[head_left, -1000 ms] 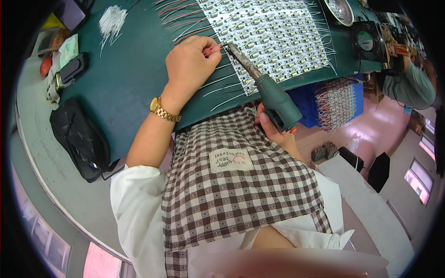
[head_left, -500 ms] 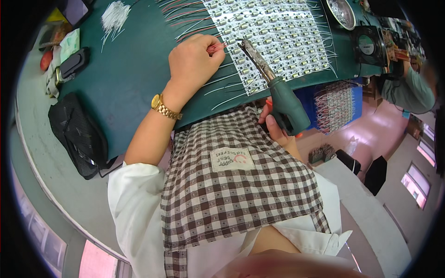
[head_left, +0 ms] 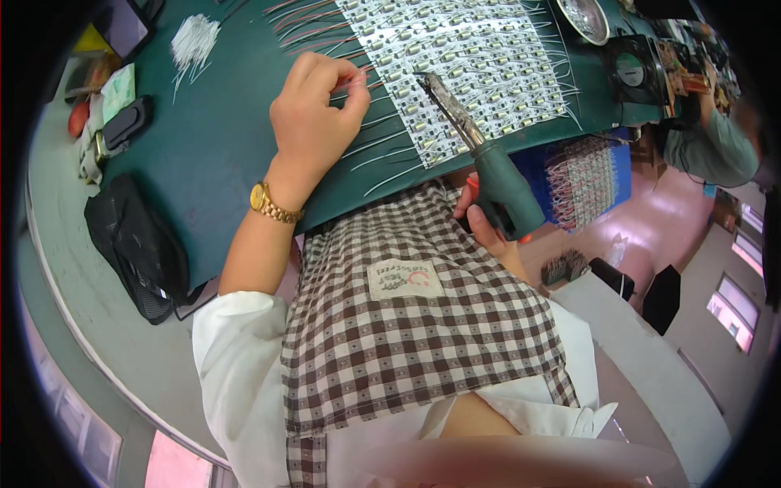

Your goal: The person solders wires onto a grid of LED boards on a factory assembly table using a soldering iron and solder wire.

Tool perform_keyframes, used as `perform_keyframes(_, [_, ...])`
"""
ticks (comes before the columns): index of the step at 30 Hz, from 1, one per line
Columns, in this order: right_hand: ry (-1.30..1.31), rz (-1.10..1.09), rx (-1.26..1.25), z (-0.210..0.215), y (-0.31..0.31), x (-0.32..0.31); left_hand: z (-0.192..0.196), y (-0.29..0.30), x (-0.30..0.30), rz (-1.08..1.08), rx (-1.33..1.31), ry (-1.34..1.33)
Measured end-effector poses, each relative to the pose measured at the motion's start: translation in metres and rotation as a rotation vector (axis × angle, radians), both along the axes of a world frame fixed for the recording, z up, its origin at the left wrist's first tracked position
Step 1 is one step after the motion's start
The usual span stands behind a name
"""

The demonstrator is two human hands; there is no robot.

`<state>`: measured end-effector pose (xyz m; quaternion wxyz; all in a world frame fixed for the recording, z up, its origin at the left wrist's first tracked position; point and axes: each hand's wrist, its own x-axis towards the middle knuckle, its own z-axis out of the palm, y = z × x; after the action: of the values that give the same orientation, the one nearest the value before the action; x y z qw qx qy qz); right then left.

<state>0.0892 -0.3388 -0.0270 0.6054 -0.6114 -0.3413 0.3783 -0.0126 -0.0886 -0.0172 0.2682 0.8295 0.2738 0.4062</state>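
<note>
A large panel of small white circuit boards (head_left: 455, 57) lies on the green work surface, with several red and white wires (head_left: 374, 154) sticking out from its left edge. My left hand (head_left: 319, 114) is beside that edge, finger and thumb pinched. Only a bit of the red wires (head_left: 360, 76) shows at its fingertips; the rest is hidden. In my right hand (head_left: 486, 232), at the front edge, is a soldering gun (head_left: 506, 187) with a green handle. Its dark tip points over the left part of the panel, and I cannot tell whether it touches.
A pile of white wires (head_left: 195, 39) lies at the far left. Near the left edge are a black mesh bag (head_left: 134, 244) and a dark case (head_left: 128, 120). A metal bowl (head_left: 587, 20) and a small fan (head_left: 634, 69) stand far right. Below, a blue bin (head_left: 529, 175) holds wired boards.
My left hand has moved left, away from the panel, and fewer red wires show at its fingers. The soldering gun has hardly moved. The view has shifted slightly.
</note>
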Motion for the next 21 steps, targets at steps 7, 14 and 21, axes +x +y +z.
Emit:
perform_keyframes(7, [0.033, -0.149, -0.212, 0.034, -0.005, -0.018, -0.008, -0.008, -0.001, -0.219, -0.234, 0.277])
perform_keyframes(14, [0.100, -0.188, -0.274, 0.033, -0.005, -0.021, -0.010, -0.007, 0.001, -0.192, -0.171, 0.310])
perform_keyframes(21, [0.018, -0.051, -0.206, 0.005, -0.016, -0.009, -0.008, -0.008, 0.001, -0.183, -0.158, 0.338])
